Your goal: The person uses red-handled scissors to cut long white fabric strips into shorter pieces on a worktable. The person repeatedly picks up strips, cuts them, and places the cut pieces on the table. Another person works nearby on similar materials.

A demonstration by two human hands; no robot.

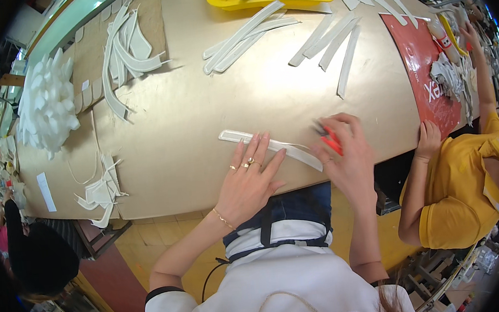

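Workshop with gold tabletop (168, 162), yellow tray (272, 3) at far edge. Straight on near side of tray, well apart from it: white strip (299, 157), laid slantwise by near table edge. Spread wide, palm down over strip: left hand (250, 182), with rings and bracelet. Farther toward tray's right side, at strip's lower end: right hand (346, 154), curled narrow around red tool (331, 142). Tool tip dark, motion-blurred, contact with strip hard to tell. Just nearer than tray: crossed strips (246, 39), plus loose grey strips (331, 38) slightly right of those. Left of tray: brown board (87, 69) with curved strips (127, 54) heaped on top; beyond, farther left, white puffy pile (46, 104). Left of tray and much nearer: white pieces (101, 194), tangled, and paper slip (45, 192). Right of tray and nearer: red sheet (420, 54) with small clutter on top; farther right, co-worker (463, 192) in yellow top, one hand at near table edge.
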